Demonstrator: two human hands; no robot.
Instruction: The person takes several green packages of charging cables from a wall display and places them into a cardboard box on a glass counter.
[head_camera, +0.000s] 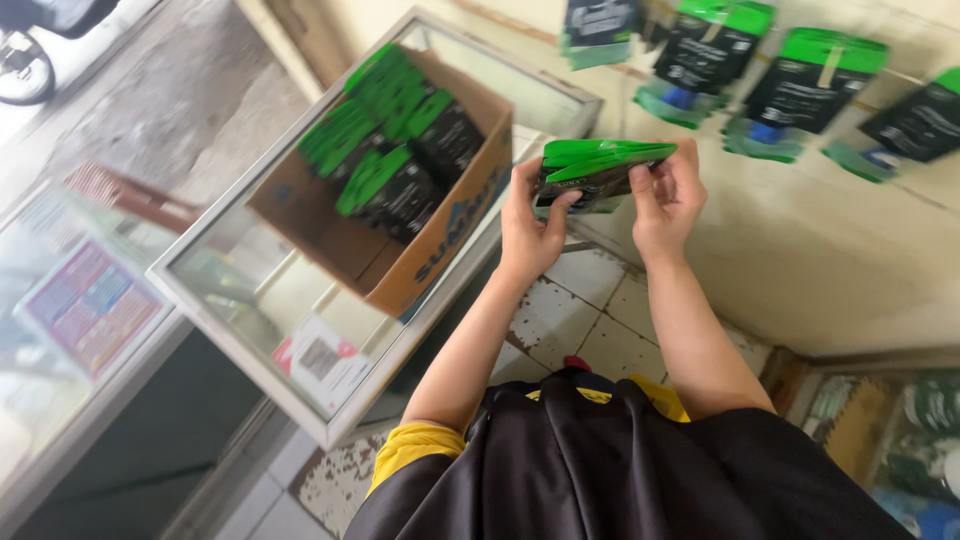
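While our left hand (528, 222) and right hand (663, 195) pinch a thin stack of green-topped black plastic packets (596, 172), an open brown cardboard box (440, 225) sits left of our grip.

Got stack of green-topped black packets (598, 172) in both my hands. More same packets (395, 140) in cardboard box (440, 262) on glass counter. Others hanging on wall (805, 85). Red-white label (322, 360) under glass.

A small stack of flat packets (597, 172), black with bright green tops, is held level in the air in front of a pale wall, green edges facing up and fanned slightly, gripped at both ends just below more packets hanging there.
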